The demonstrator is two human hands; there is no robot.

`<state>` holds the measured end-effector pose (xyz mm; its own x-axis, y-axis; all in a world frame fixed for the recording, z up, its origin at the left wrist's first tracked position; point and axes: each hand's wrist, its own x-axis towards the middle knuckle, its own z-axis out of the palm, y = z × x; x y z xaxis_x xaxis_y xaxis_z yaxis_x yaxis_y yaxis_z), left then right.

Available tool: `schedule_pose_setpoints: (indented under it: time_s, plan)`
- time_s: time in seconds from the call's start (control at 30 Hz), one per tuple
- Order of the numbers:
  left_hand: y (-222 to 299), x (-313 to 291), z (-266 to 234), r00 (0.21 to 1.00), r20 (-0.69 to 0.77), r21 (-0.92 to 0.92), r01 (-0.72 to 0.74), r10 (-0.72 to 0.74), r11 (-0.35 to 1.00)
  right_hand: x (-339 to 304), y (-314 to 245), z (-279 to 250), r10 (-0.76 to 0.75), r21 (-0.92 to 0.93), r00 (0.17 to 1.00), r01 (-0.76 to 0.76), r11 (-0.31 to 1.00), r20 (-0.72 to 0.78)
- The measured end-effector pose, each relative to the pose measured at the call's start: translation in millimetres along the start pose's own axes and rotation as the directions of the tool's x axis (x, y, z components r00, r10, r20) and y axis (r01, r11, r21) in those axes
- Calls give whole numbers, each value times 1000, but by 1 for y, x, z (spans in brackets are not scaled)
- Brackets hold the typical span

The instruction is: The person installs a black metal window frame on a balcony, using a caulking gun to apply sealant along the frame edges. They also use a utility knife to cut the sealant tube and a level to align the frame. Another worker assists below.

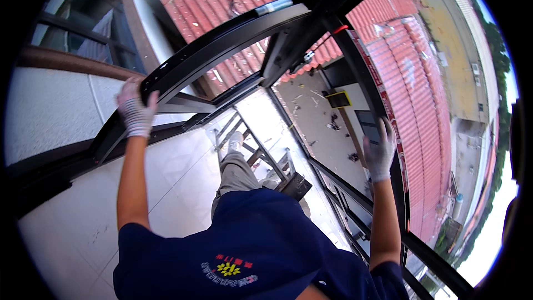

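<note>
My left hand, in a white knit glove with a striped cuff, grips the corner end of a black metal window sash, its thumb over the near edge. The sash slants across the upper middle, away from my body. My right hand, gloved alike, is raised by a black upright of the window frame, with thumb and fingers stretched apart. Whether its palm presses on that upright is hard to see. Below me is a metal stepladder, with one of my shoes on it.
A pale tiled floor lies beneath the ladder. Beyond the frame are red corrugated roofs and a lower yard. A wall with a brown-framed window stands at left. Black rails run along the right side.
</note>
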<state>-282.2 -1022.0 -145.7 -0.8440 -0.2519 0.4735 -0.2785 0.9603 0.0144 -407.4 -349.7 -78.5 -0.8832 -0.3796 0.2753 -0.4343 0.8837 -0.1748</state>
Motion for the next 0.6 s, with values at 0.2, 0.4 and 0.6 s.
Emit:
schedule_pose_setpoints:
  time_s: [0.2,0.4,0.6]
  plan:
    - [-121,-48,19,863,319,-22,420,-392,907,132,47,97,300,-333,953,-294,896,-35]
    - [-107,-51,31,935,122,131,316,-332,940,136,62,152,407,-515,913,-355,780,-13]
    - [-113,-60,32,940,78,117,322,-332,940,145,61,157,386,-551,921,-293,781,58]
